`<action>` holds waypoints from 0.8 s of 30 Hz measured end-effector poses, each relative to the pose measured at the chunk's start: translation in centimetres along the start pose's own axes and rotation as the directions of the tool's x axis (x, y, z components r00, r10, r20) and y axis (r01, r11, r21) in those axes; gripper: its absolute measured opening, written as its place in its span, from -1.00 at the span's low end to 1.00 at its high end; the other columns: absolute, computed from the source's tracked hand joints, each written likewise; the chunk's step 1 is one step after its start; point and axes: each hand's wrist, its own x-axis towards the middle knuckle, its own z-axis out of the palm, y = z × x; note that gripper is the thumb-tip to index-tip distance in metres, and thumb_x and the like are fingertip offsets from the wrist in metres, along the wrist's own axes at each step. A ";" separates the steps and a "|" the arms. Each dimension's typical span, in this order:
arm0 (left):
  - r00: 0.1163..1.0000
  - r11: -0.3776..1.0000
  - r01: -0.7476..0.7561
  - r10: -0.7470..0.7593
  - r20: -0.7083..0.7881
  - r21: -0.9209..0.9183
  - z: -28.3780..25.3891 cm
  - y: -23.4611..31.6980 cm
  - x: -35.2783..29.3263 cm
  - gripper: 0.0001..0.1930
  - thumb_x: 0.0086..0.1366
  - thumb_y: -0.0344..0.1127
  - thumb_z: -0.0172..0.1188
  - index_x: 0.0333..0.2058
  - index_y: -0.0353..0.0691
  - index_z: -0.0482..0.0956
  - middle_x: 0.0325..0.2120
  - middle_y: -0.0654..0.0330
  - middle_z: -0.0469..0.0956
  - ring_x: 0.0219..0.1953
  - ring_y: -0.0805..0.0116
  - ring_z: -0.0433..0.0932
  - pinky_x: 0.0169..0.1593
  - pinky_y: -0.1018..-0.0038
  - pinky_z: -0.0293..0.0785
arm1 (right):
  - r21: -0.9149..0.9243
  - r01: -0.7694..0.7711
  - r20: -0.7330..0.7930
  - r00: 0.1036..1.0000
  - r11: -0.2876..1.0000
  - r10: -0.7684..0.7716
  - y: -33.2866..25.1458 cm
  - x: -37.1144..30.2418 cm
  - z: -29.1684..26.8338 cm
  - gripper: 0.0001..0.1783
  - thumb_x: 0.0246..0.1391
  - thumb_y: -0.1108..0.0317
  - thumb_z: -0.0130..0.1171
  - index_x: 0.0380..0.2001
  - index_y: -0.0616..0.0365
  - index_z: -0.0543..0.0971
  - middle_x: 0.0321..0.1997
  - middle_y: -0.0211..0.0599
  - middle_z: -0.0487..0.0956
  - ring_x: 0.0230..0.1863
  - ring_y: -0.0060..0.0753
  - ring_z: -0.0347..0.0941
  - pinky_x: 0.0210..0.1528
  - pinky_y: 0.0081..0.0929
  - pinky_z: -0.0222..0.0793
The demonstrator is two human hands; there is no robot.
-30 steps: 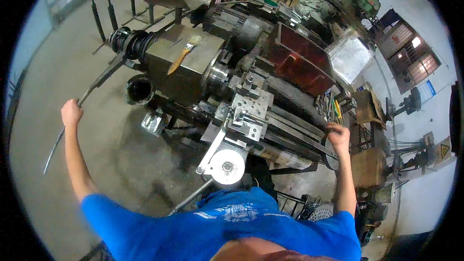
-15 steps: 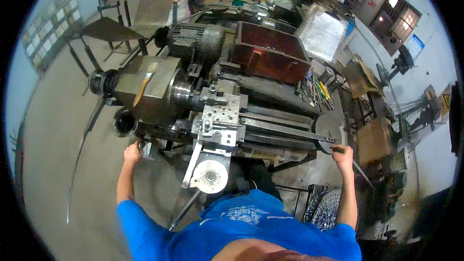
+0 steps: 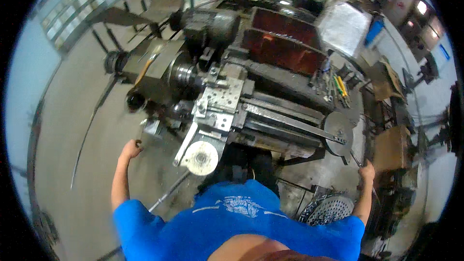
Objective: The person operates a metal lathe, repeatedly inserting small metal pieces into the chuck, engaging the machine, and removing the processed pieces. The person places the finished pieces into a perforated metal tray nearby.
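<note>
My left hand (image 3: 129, 149) is curled beside the lathe's left end, apart from a small metal block (image 3: 153, 128) under it. A dark patch shows at its fingertips; I cannot make out what it is. At the right, my right hand (image 3: 367, 170) closes round a thin metal rod (image 3: 355, 157) near the round grey disc (image 3: 338, 134) at the bed's end. Between my arms stands the lathe, with a drilled tool slide (image 3: 223, 92), a pale handwheel (image 3: 202, 158) and a flat lever (image 3: 185, 144) beside it.
A brush (image 3: 144, 70) lies on the headstock (image 3: 157, 63), left of the chuck. Behind the bed are a motor (image 3: 212, 26), a rusty red box (image 3: 282, 50) and several hand tools (image 3: 333, 87). A perforated tray (image 3: 333, 209) of metal chips stands low at right.
My left hand has come away from the small metal block. The right hand has moved outward from the disc's rim, along the rod. The whole view has shifted and tilted.
</note>
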 end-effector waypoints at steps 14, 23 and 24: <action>0.861 0.836 -0.183 0.390 0.325 -0.518 -0.1 13.0 -17.7 -0.55 0.08 -0.17 0.12 -0.10 -0.33 0.36 -0.35 0.12 0.51 -0.31 0.40 0.45 -0.18 0.46 0.36 | -0.109 -0.342 0.144 0.924 0.934 0.355 6.3 -2.1 5.3 -0.61 -0.24 0.25 -0.03 -0.24 0.12 0.44 -0.24 0.01 0.47 -0.16 0.03 0.38 -0.13 -0.21 0.29; 0.941 0.972 -0.171 0.210 0.265 -0.161 4.8 13.8 -18.4 -0.78 0.04 -0.26 0.11 -0.34 -0.22 0.51 -0.58 0.10 0.52 -0.51 0.32 0.49 -0.38 0.41 0.37 | -0.027 -0.354 0.030 0.935 0.935 0.354 1.5 -13.1 5.0 -0.62 -0.33 0.17 0.01 -0.36 0.11 0.47 -0.34 0.01 0.49 -0.29 0.09 0.40 -0.23 -0.11 0.30; 0.941 0.969 -0.167 0.211 0.264 -0.181 4.9 13.7 -18.3 -0.78 0.04 -0.26 0.10 -0.33 -0.22 0.51 -0.56 0.11 0.52 -0.50 0.33 0.50 -0.36 0.42 0.38 | -0.021 -0.353 0.021 0.935 0.935 0.354 1.2 -13.5 4.8 -0.61 -0.33 0.16 0.00 -0.36 0.11 0.47 -0.34 0.01 0.49 -0.29 0.09 0.40 -0.23 -0.10 0.29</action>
